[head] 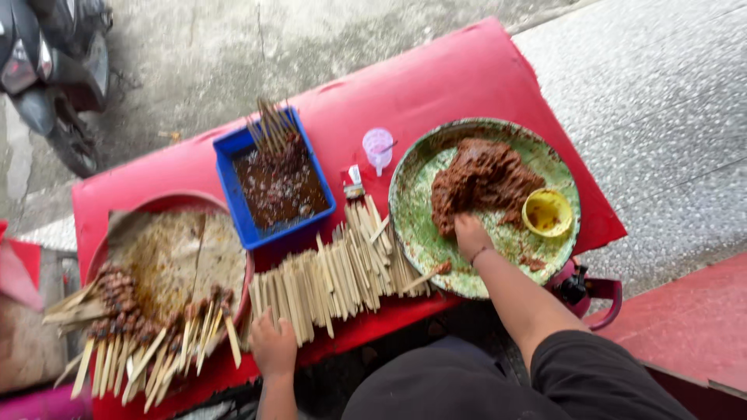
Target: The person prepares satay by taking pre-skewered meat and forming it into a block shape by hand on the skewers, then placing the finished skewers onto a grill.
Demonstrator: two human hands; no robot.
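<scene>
meat mound (482,180): brown minced mass, lay on upper-middle of green plate (420,225), long axis ran roughly upper right to lower left.
right hand (470,233): fingers pressed into lower-left edge of the mound, touching it; looked curled as if pinching off a bit, but how much it had hold of couldn't be told, fingertips buried in meat.
direction from grip: bulk of mound lay up and to the right of the r. hand; wrist came in from below, over plate's near rim.
left hand (272,346): rested at near end of the bare stick pile (334,272), fingers loosely bent over stick ends; whether it gripped one couldn't be told.
stick axis: sticks lay side by side, long axes pointing away from the person, fanning slightly toward the plate; pile sat between the two hands, just beside plate's left rim.
nearer hand: r. hand was on the meat; l. hand well apart from it, nearer the sticks.
yellow cup (548,212): sat on plate, right of mound, near but apart.
blue tub (233,194): dark sauce w/ skewers standing in it, beyond the stick pile.
round tray (167,204): left of tub, finished skewers (124,307) laid over its near edge.
red table (436,85): carried all of it.
scooter (54,70): parked far left, on the concrete.
</scene>
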